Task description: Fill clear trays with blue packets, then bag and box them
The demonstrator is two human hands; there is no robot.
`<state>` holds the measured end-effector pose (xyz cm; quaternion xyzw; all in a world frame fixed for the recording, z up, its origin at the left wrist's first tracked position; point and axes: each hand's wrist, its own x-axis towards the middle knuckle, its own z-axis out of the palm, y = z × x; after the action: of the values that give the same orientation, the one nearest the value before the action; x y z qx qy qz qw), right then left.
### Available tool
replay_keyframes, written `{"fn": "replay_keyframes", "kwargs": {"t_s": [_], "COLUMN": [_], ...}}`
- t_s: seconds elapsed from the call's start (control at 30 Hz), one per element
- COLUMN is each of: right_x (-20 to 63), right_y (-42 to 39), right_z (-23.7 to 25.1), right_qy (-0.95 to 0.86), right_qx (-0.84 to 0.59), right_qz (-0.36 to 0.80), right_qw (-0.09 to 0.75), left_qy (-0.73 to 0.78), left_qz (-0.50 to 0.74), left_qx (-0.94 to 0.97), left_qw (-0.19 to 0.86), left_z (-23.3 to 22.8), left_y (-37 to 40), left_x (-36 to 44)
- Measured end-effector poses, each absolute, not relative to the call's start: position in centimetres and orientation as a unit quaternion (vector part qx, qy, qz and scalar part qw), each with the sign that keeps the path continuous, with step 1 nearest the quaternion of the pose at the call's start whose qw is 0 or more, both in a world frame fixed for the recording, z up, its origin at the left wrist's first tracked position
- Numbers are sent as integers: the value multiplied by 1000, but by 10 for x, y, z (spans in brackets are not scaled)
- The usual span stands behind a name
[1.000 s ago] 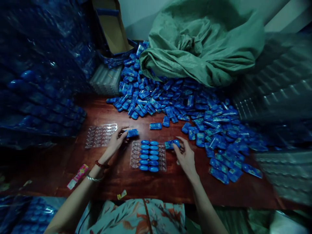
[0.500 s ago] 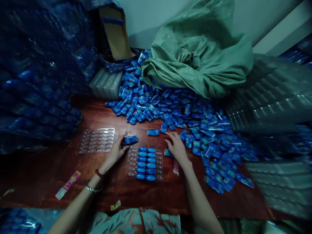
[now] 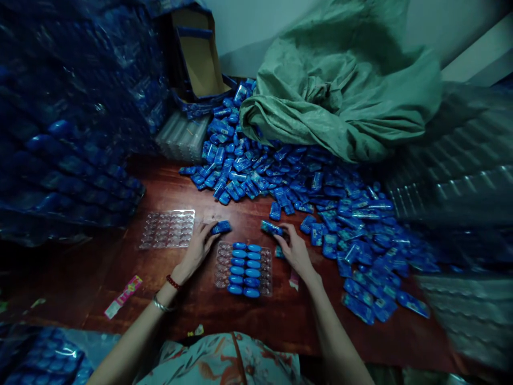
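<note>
My left hand point(image 3: 199, 243) pinches the left end of a small blue wrapped packet point(image 3: 222, 227). Opposite it, my right hand point(image 3: 294, 247) grips another blue packet point(image 3: 271, 228) by its right end between thumb and fingers. Between and below the hands lies a clear plastic tray point(image 3: 266, 272), its two middle columns filled with shiny blue oval pieces point(image 3: 252, 264) and its outer cups bare. A second clear tray point(image 3: 168, 230), with nothing in its cups, lies left of my left hand. Part of one more blue packet point(image 3: 279, 252) shows beside my right palm.
A large heap of blue packets point(image 3: 256, 171) spreads across the back and right of the table point(image 3: 160, 187), under a green cloth sack point(image 3: 340, 107). Bagged blue goods point(image 3: 72, 139) tower at left. Stacked clear trays point(image 3: 449, 187) stand at right, and an open box point(image 3: 198, 64) sits behind.
My right hand has closed on a packet and lifted or shifted it slightly toward itself. My left fingers have closed on the packet beside them. The whole view has shifted a little.
</note>
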<state>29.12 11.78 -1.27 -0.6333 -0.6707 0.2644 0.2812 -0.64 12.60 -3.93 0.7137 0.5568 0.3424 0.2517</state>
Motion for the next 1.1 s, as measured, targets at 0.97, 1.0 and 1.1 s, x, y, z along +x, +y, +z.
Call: {"fn": "replay_keyframes", "kwargs": {"t_s": [0.97, 1.0, 1.1], "right_x": [285, 285, 286], "right_y": [56, 56, 56], "right_z": [5, 5, 4], "right_qy": [-778, -779, -783], "right_qx": [-567, -567, -566], "right_qz": [189, 185, 173], "right_qw": [193, 191, 193], "left_qy": [400, 402, 433], "left_qz": [197, 190, 199], "left_qx": [866, 868, 855], "left_qw": [226, 219, 206], "left_z": [5, 5, 5], "left_y": [217, 224, 239], "left_x": [119, 131, 158]}}
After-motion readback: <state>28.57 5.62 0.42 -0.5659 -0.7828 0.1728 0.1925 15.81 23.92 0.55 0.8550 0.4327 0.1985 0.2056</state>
